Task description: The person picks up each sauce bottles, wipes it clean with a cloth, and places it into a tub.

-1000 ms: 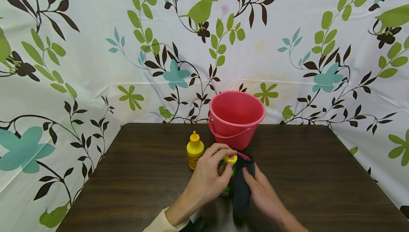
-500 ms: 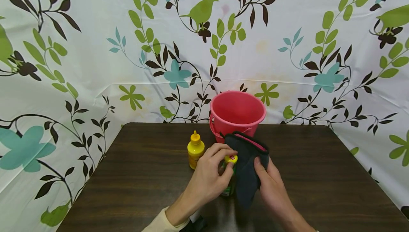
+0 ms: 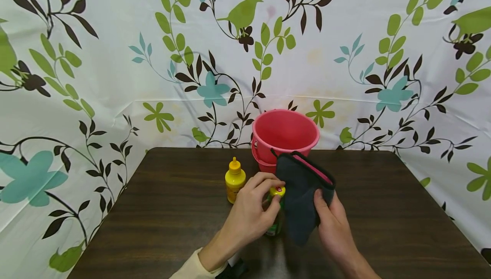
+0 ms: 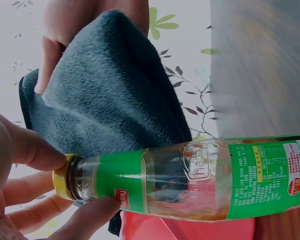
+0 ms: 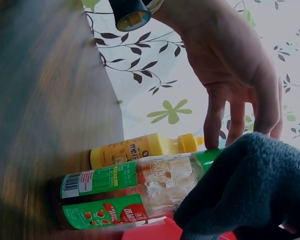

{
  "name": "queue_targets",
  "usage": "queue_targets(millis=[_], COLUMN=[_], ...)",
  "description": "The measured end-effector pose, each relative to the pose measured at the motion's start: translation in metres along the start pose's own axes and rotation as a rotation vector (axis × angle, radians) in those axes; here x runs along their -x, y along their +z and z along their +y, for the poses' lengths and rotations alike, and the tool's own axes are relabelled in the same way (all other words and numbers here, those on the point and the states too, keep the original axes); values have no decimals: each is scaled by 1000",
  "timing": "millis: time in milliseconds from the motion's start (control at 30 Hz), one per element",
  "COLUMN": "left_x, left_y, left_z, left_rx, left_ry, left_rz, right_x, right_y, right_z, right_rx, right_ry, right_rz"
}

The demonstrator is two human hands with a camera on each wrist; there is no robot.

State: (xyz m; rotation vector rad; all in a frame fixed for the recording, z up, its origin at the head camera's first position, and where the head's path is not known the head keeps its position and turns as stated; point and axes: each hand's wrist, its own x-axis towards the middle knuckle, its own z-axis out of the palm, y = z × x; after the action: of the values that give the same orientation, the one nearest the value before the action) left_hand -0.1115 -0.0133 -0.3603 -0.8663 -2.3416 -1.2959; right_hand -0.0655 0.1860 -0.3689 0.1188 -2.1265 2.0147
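In the head view my left hand (image 3: 249, 210) holds the yellow cap and neck of a glass sauce bottle (image 4: 190, 180) with green labels, which stands upright on the table. The left wrist view shows thumb and fingers around its cap and neck. My right hand (image 3: 334, 221) grips a dark blue-grey cloth (image 3: 301, 198) with a black edge and a pink strip along its top. The cloth hangs just right of the bottle, its upper part overlapping the pink bucket (image 3: 264, 150) in the head view. Some right fingers are hidden behind the cloth.
A yellow squeeze bottle (image 3: 235, 181) stands left of the glass bottle, close to my left hand. The bucket is at the back of the dark wooden table (image 3: 184, 210), its handle hanging down. Behind the table hangs a white sheet (image 3: 115, 57) with leaves and birds.
My right hand has moved the cloth up and to the right, away from the bottle, and the cloth has spread wider. The left hand stays on the bottle's top.
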Motion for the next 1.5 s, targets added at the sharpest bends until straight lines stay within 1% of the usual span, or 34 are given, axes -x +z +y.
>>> queue_targets(millis=[133,267,467,733,900,1033,1333,1433,1500], left_x=[-1,-2,-2,-2,-3,-3,-3,-3,-4], left_y=[0,-1,-1,1,1,1,2,2,2], left_z=[0,0,0,-1,0,0,-2,-2,-2], left_rx=[5,9,12,-13,-18,-21,-38,-41,-39], left_ry=[-9,-20,-32,-18,-36,-46,-42,-31,-26], left_rz=[-6,-13,-12,7,9,5,10,14,15], right_x=[1,2,3,4,5,6,10,11,11], right_y=[-3,-4,-5,-7,-7,-8,-10,-9,-7], right_z=[4,6,8,9,10,10,6,4,5], right_rx=[9,39,58,71,59,63,84,69,33], right_ry=[-34,-53,-55,-57,-61,-46,47,50,35], right_rz=[-15,-14,-6,27,15,8,-68,-115,-171])
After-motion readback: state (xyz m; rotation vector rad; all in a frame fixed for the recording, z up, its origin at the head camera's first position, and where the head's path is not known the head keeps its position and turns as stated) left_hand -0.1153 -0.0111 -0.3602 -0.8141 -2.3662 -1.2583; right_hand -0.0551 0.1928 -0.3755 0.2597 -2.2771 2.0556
